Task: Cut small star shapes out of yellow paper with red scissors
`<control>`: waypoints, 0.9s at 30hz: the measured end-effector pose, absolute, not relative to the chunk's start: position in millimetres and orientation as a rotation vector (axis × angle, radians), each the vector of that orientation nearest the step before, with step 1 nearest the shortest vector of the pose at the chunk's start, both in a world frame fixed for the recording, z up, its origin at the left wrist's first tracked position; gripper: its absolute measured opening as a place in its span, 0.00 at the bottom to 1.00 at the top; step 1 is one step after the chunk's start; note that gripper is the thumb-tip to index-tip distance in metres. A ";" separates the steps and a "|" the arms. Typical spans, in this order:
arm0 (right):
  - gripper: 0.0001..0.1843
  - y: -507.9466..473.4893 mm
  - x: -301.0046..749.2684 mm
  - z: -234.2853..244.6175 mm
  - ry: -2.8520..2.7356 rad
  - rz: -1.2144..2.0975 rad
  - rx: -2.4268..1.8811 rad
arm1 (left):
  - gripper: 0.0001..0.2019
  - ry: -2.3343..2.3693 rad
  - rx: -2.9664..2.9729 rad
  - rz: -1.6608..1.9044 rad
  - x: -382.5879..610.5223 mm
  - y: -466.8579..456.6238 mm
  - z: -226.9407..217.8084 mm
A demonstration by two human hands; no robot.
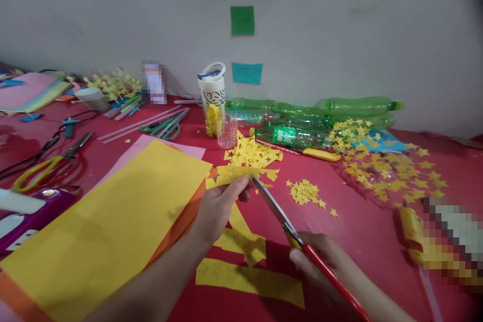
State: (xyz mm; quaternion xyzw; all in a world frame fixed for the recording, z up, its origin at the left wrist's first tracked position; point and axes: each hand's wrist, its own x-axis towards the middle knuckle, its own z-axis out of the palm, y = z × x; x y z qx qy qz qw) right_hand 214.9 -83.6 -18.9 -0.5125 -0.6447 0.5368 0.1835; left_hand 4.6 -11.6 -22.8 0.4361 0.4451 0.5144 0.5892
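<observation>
Between the thumb and fingers of my left hand [219,209] is a strip of yellow paper [228,174] with pencil marks and cut edges. My right hand [315,254] grips red-handled scissors [277,209], whose blade tips meet the strip's right end beside my left thumb. Part of the handle is hidden by the fingers. A small pile of cut yellow stars [305,192] lies to the right of the blades. Beyond the strip is a heap of yellow paper scraps [251,151]. Nearer me lies another yellow strip [249,279] with a cut piece above it.
Yellow sheets [124,211] over orange and pink paper cover the left. Green plastic bottles [298,136], a clear cup [227,133] and a white tumbler [212,90] stand or lie by the wall. Other scissors [60,163] lie left; strung stars [377,161] and a yellow glue gun [411,234] lie right.
</observation>
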 end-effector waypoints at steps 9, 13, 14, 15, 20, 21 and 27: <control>0.29 -84.7 216.9 -11.4 -1.851 1.572 -1.379 | 0.12 0.981 1.025 1.205 2.2 -6.6 -22.3; 0.28 -83.8 217.5 -11.9 -1.888 1.559 -1.359 | 0.11 0.969 1.032 1.183 3.0 -6.3 -21.0; 0.28 -83.7 217.4 -11.3 -1.888 1.557 -1.360 | 0.11 0.973 1.026 1.183 3.2 -6.1 -21.0; 0.28 -83.7 217.3 -10.5 -1.882 1.554 -1.362 | 0.10 0.978 1.021 1.183 3.4 -6.0 -21.1; 0.28 -84.5 215.7 -5.4 -1.830 1.598 -1.374 | 0.11 0.970 1.014 1.174 3.2 -5.8 -22.3; 0.28 -84.6 215.4 -4.9 -1.812 1.617 -1.389 | 0.11 0.966 1.012 1.169 3.1 -5.8 -22.5; 0.29 -82.6 215.1 -6.4 -1.750 1.681 -1.421 | 0.11 0.956 1.013 1.175 1.8 -4.6 -23.1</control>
